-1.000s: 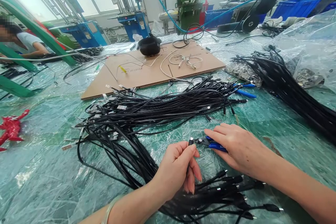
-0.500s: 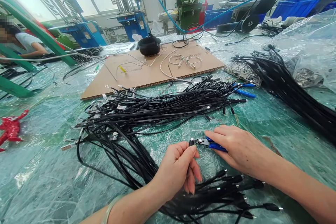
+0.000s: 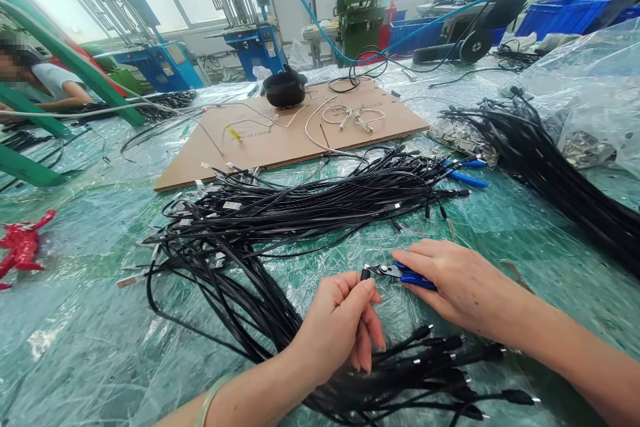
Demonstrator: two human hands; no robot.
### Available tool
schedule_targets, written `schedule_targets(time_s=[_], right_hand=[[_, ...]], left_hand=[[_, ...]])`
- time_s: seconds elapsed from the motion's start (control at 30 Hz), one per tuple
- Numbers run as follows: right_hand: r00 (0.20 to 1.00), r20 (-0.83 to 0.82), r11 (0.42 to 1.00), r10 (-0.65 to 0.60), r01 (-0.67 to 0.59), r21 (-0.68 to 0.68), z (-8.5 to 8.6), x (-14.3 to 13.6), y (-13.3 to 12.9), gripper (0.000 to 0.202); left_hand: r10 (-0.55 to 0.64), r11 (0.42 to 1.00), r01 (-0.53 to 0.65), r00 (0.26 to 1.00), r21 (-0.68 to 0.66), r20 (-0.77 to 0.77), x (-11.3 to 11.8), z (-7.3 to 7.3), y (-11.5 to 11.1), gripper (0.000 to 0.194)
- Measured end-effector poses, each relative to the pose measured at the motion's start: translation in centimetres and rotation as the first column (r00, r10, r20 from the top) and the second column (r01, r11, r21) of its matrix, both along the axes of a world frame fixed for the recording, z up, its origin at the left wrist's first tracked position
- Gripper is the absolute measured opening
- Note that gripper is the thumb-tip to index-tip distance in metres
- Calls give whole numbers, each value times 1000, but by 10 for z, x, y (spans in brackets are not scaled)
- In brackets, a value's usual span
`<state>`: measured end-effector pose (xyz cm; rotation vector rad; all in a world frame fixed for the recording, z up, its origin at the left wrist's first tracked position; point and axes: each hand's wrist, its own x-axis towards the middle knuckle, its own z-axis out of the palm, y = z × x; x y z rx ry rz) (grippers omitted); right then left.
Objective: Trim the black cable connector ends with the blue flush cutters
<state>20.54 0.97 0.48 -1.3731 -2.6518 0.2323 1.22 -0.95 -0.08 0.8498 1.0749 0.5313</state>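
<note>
Thumb and forefinger of my left hand pinch the black plug end of a cable, its metal tip pointing up. My right hand is wrapped round the blue handles of small cutting pliers. The pliers' jaws are at the plug, just right of my left fingertips; whether they touch it is too small to tell. Black cables with plug ends lie under and beside my left hand. A larger bundle of black cables stretches across behind both hands.
Cardboard with a black object and pale cables lies behind the bundle. Blue-handled pliers and more black cables are at the right. A red figure sits far left. A person is at the upper left.
The pliers and my right hand have shifted very slightly to the right. My left hand and the plug have hardly moved.
</note>
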Motion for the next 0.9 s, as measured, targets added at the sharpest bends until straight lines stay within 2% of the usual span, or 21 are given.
schedule_targets(time_s=[0.17, 0.73, 0.9], right_hand=[[999, -5, 998, 34, -34, 54, 1, -3, -1, 20], [1000, 3, 999, 14, -13, -33, -2, -1, 0, 18], [1000, 9, 1000, 5, -6, 13, 1, 0, 0, 17]], left_hand=[[8, 1000, -8, 1000, -2, 2, 0, -1, 0, 25], [-12, 1000, 12, 1000, 5, -17, 0, -2, -2, 24], [-11, 1000, 11, 1000, -1, -11, 0, -2, -2, 24]])
